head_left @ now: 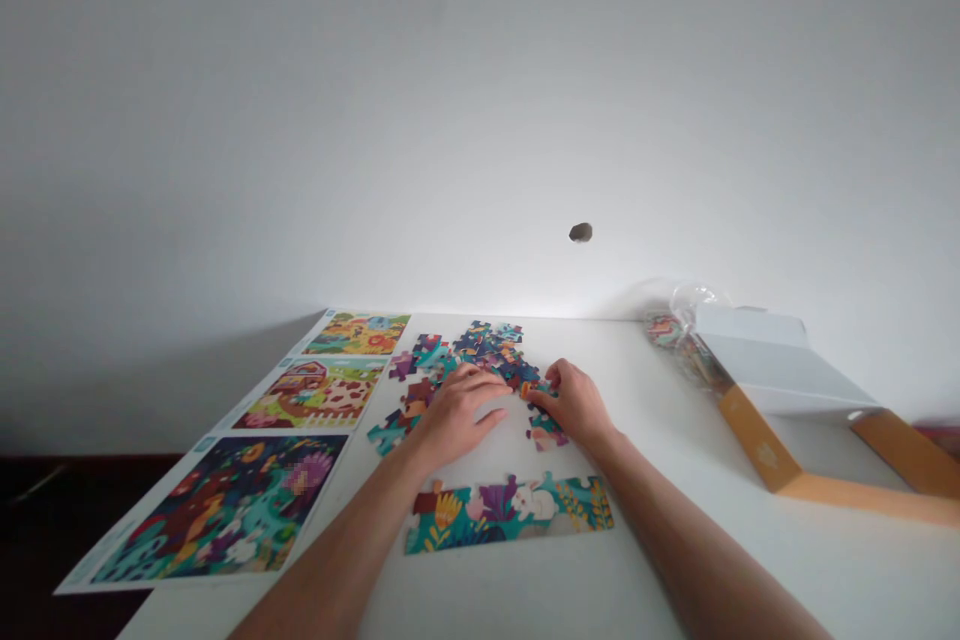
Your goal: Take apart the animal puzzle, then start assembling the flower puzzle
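Note:
Loose puzzle pieces [491,348] in dark blue, teal, purple and orange lie in a heap on the white table. My left hand [463,412] rests over the heap's near left side, palm down, its fingers spread. At the heap's right edge, my right hand [576,400] pinches a small orange puzzle piece [526,390] between thumb and fingers. Nearer to me lies a joined strip of puzzle [510,512] showing a white rabbit, purple leaves and yellow plants on teal.
A picture sheet [217,510] with three printed scenes lies along the table's left edge. On the right stand an open orange and white box [772,360] and a clear plastic bag [694,360] with colourful contents. The wall [450,120] borders the table's back.

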### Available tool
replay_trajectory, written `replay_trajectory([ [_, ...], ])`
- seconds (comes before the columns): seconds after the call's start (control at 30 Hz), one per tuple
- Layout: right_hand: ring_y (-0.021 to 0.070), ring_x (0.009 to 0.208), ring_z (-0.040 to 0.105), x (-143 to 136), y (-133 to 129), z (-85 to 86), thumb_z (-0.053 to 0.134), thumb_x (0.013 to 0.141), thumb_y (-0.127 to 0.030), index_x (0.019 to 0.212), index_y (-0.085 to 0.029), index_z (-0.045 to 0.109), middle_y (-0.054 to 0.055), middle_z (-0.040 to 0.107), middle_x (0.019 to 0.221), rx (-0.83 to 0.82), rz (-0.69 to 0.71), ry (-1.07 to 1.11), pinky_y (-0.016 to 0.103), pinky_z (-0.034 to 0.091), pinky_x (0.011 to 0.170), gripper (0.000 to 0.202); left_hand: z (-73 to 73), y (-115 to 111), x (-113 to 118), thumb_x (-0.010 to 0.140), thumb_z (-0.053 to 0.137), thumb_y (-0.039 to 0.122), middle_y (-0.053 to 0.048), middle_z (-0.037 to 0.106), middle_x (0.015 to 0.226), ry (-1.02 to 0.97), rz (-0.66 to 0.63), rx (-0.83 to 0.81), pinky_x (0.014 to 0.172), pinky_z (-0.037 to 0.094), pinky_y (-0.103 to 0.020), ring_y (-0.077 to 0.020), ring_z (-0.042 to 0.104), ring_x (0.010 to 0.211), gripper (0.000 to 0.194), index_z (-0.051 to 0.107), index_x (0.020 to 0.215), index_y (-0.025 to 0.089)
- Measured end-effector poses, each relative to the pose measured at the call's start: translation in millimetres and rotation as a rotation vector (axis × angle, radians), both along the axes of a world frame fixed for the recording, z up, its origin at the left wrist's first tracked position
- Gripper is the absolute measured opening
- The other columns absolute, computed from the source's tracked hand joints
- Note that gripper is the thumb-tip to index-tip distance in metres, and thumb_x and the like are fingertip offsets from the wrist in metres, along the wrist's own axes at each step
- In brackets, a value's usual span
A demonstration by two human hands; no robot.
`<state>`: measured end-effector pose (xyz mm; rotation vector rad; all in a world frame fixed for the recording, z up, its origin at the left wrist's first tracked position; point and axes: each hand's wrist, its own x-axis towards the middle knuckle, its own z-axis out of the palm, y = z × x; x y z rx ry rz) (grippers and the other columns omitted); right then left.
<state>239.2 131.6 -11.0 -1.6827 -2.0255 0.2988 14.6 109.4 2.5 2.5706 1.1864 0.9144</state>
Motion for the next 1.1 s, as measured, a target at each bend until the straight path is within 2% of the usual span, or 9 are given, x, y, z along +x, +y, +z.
replay_trajectory([
  [0.13,0.0257,0.096,0.060,-3.8,-6.4,4.3,0.063,0.085,-0.051,0.114,-0.020,0.060,0.011,0.062,0.103,-0.015,-0.007,-0.082,0.035,0.040,0.082,0.043,-0.4,-5.2,2.8,0.090,0.057,0.032,-0.002,0.067,0.121,0.036,-0.110,-0.094,0.107,0.037,-0.039,-0.0201,0.055,0.115,0.030,0.066,0.118,0.028],
  [0.27,0.0283,0.100,0.058,-4.2,-7.6,4.6,0.060,0.084,-0.059,0.104,-0.020,0.063,0.013,0.060,0.104,-0.032,-0.020,-0.117,0.037,0.039,0.084,0.045,-0.7,-8.8,3.8,0.087,0.062,0.036,0.000,0.060,0.132,0.127,-0.088,-0.127,0.109,0.034,-0.046,-0.0259,0.045,0.125,0.034,0.064,0.120,0.032],
  [0.5,0.0256,0.095,0.058,-1.0,-0.5,-3.5,0.070,0.076,-0.052,0.091,-0.019,0.063,0.010,0.062,0.099,-0.007,-0.049,-0.031,0.034,0.039,0.081,0.036,-6.0,-4.2,2.6,0.089,0.057,0.036,-0.003,0.061,0.130,0.132,-0.014,-0.099,0.109,0.034,-0.046,-0.0259,0.045,0.122,0.033,0.066,0.120,0.028],
  [0.6,0.0190,0.077,0.059,0.9,1.5,-6.5,0.070,0.076,-0.046,0.087,-0.019,0.059,0.004,0.064,0.082,-0.010,-0.034,0.132,0.028,0.039,0.068,0.031,-8.2,-2.4,2.5,0.087,0.060,0.038,-0.003,0.061,0.130,0.099,-0.005,-0.100,0.109,0.036,-0.046,-0.0262,0.046,0.123,0.038,0.064,0.123,0.029],
  [0.77,0.0118,0.052,0.048,3.8,3.3,-6.1,0.062,0.083,-0.040,0.093,-0.020,0.055,-0.005,0.058,0.058,0.002,0.037,0.560,0.023,0.033,0.053,0.023,-12.9,-0.7,2.4,0.080,0.069,0.036,-0.003,0.059,0.134,0.006,-0.007,-0.135,0.110,0.036,-0.046,-0.0264,0.045,0.127,0.058,0.053,0.135,0.029],
  [0.83,0.0109,0.051,0.045,1.9,1.2,-4.0,0.060,0.085,-0.041,0.099,-0.019,0.055,-0.006,0.055,0.057,-0.014,0.085,0.722,0.022,0.031,0.051,0.027,-14.8,-0.3,2.3,0.076,0.074,0.034,-0.003,0.058,0.135,-0.044,0.011,-0.161,0.110,0.037,-0.045,-0.0267,0.043,0.129,0.071,0.046,0.140,0.030],
  [0.93,0.0092,0.049,0.040,-4.4,-5.5,-1.6,0.059,0.087,-0.041,0.114,-0.018,0.053,-0.007,0.051,0.058,-0.097,0.246,0.902,0.021,0.029,0.048,0.036,-16.1,-0.2,2.5,0.071,0.078,0.034,-0.005,0.059,0.132,-0.130,0.027,-0.173,0.109,0.039,-0.044,-0.0262,0.043,0.131,0.085,0.037,0.146,0.028],
  [1.03,0.0083,0.051,0.041,-10.3,-12.2,-1.7,0.061,0.086,-0.035,0.128,-0.020,0.047,-0.007,0.050,0.063,-0.190,0.402,0.975,0.021,0.030,0.048,0.047,-15.2,-0.3,3.3,0.071,0.078,0.035,-0.007,0.060,0.129,-0.183,0.041,-0.155,0.107,0.042,-0.043,-0.0258,0.047,0.128,0.084,0.038,0.145,0.027],
  [1.1,0.0089,0.055,0.046,-11.8,-14.5,-2.7,0.063,0.084,-0.030,0.133,-0.023,0.043,-0.005,0.053,0.070,-0.217,0.455,0.997,0.021,0.035,0.050,0.054,-14.3,-0.1,3.9,0.073,0.077,0.036,-0.008,0.061,0.127,-0.202,0.049,-0.137,0.106,0.043,-0.043,-0.0254,0.049,0.126,0.080,0.040,0.144,0.027],
])
